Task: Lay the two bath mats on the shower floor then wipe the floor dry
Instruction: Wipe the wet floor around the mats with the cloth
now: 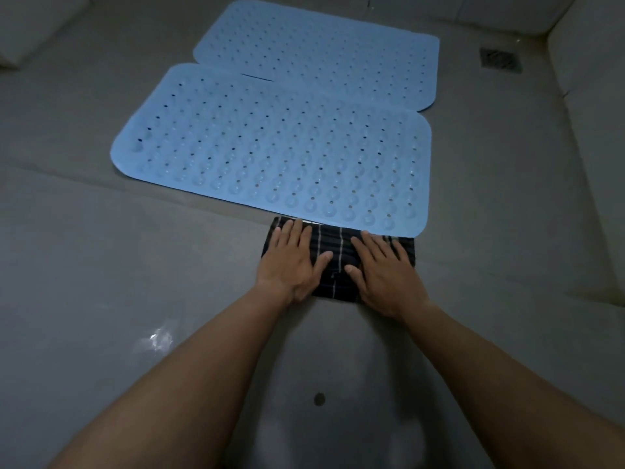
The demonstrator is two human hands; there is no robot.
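Both palms flat, fingers spread: left hand (293,262) and right hand (382,270) pressing dark striped cloth (338,258) onto wet grey shower floor (101,265), touching near perforated blue rubber mat (270,150); second blue mat (321,45) just beyond.

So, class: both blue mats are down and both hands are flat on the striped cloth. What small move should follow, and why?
Probably drag the dark striped cloth back toward the body with the left hand and right hand, since it abuts the near mat and wet floor glistens behind.
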